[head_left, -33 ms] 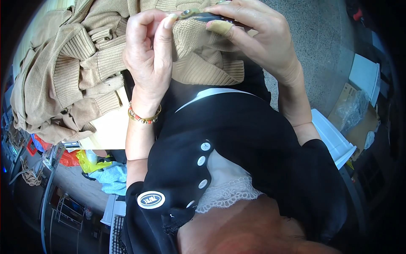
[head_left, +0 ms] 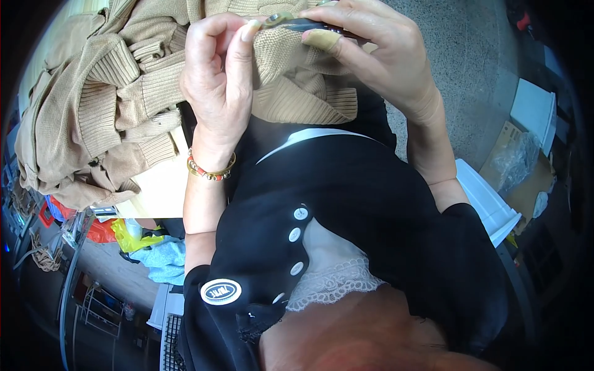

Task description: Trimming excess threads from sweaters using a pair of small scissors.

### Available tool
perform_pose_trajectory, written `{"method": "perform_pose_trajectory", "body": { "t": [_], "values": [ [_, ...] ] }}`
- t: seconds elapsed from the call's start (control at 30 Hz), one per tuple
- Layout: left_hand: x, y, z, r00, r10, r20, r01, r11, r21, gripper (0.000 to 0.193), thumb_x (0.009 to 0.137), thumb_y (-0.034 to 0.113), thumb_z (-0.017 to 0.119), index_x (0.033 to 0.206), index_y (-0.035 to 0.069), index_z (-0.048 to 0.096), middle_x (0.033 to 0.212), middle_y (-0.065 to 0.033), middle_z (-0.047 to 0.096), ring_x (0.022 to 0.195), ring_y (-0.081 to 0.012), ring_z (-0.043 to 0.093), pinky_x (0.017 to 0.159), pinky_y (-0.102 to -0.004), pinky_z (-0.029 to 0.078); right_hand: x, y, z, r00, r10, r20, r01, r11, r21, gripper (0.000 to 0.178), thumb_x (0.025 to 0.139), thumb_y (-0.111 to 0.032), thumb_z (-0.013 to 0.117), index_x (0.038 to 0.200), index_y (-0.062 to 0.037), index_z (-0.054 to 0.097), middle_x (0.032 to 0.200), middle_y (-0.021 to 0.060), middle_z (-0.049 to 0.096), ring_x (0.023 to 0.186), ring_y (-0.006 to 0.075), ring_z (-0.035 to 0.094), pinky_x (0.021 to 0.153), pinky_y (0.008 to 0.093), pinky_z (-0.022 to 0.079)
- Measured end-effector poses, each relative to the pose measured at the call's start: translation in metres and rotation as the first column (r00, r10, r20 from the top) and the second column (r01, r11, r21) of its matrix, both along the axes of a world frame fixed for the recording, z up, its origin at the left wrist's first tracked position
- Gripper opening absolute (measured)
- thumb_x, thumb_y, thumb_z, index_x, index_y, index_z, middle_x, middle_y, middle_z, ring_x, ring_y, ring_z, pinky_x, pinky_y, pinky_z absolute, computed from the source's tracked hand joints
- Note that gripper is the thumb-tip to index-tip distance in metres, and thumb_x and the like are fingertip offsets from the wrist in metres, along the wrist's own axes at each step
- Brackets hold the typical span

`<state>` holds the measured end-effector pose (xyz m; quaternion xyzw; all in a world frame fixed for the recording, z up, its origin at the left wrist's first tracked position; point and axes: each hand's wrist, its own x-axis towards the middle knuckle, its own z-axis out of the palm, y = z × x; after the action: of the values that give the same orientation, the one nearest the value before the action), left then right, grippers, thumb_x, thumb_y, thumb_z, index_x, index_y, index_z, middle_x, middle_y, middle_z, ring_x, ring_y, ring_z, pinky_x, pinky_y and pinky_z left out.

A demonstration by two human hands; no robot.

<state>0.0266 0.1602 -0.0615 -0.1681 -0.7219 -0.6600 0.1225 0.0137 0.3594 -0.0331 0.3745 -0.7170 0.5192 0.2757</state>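
My left hand point(head_left: 216, 74) is closed at the top of the view, thumb and index finger pinched together at the upper edge of a tan knit garment point(head_left: 278, 55). A small greenish, ring-shaped piece point(head_left: 278, 18) shows just beyond those fingertips. Facing it, my right hand point(head_left: 383, 52) grips a slim, dark, glossy tool point(head_left: 303, 25) whose tip points left toward the pinch; its exact kind is hard to make out. A tan cover point(head_left: 323, 40) wraps the right thumb. The garment's ribbed edge hangs below the hands onto my lap.
A heap of tan knitwear point(head_left: 93, 105) covers the pale table point(head_left: 164, 191) at left. Below it lie a yellow bag point(head_left: 133, 238), a light blue cloth point(head_left: 164, 260) and a keyboard point(head_left: 172, 346). White bins point(head_left: 486, 198) and crumpled clear plastic point(head_left: 520, 161) are at right on speckled flooring point(head_left: 470, 93).
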Motion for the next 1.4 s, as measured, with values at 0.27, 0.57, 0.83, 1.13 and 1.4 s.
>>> {"method": "perform_pose_trajectory", "body": {
  "t": [0.27,0.57,0.83,1.13,1.4],
  "values": [
    [0.0,-0.003,-0.001,0.995,-0.017,-0.093,0.004,0.991,-0.135,0.01,0.096,0.009,0.062,0.102,0.003,0.057,0.068,0.0005,0.058,0.054,-0.0024,0.051,0.049,-0.0176,0.04,-0.005,0.003,-0.019,0.994,0.084,0.066,-0.08,0.995,-0.068,0.018,0.082,-0.005,0.072,0.098,0.0025,0.071,0.085,0.0136,0.069,0.075,0.0239,0.067,0.067,0.0306,0.052],
    [0.0,-0.001,0.001,0.994,-0.005,-0.11,-0.012,0.988,-0.154,0.01,0.095,0.009,0.063,0.102,0.004,0.058,0.07,-0.0003,0.06,0.055,-0.0038,0.054,0.049,-0.0192,0.043,-0.007,0.001,-0.015,0.997,-0.026,-0.077,0.029,0.999,0.045,0.018,0.081,-0.008,0.073,0.096,0.0003,0.07,0.085,0.0146,0.068,0.076,0.0284,0.066,0.069,0.0328,0.053],
    [0.001,-0.007,0.005,0.984,-0.074,-0.161,0.002,0.914,-0.407,0.015,0.096,-0.001,0.058,0.111,-0.002,0.055,0.096,-0.008,0.064,0.086,-0.0103,0.065,0.075,-0.0208,0.051,0.0,0.0,-0.002,0.991,-0.125,-0.048,0.131,0.976,0.175,0.019,0.081,-0.012,0.072,0.097,-0.0011,0.069,0.088,0.0131,0.065,0.076,0.0287,0.064,0.066,0.0336,0.052],
    [0.001,-0.012,-0.001,0.984,-0.042,-0.172,-0.036,0.904,-0.425,0.014,0.096,-0.001,0.058,0.11,-0.001,0.056,0.096,-0.008,0.064,0.083,-0.0099,0.065,0.073,-0.0203,0.05,0.009,-0.002,0.034,0.97,-0.196,0.143,0.127,0.913,0.388,0.02,0.081,-0.014,0.072,0.096,-0.0009,0.068,0.085,0.0122,0.063,0.074,0.0289,0.063,0.064,0.0346,0.051],
    [-0.008,-0.007,-0.015,0.992,-0.032,0.124,0.027,0.999,0.042,0.014,0.1,0.007,0.054,0.111,-0.001,0.052,0.095,-0.0111,0.07,0.074,-0.0038,0.054,0.065,-0.0156,0.041,0.0,-0.001,-0.009,0.987,0.065,0.145,-0.058,0.997,-0.054,0.024,0.081,-0.01,0.075,0.102,-0.0013,0.068,0.083,0.009,0.065,0.073,0.0214,0.064,0.064,0.028,0.049]
  ]
}}
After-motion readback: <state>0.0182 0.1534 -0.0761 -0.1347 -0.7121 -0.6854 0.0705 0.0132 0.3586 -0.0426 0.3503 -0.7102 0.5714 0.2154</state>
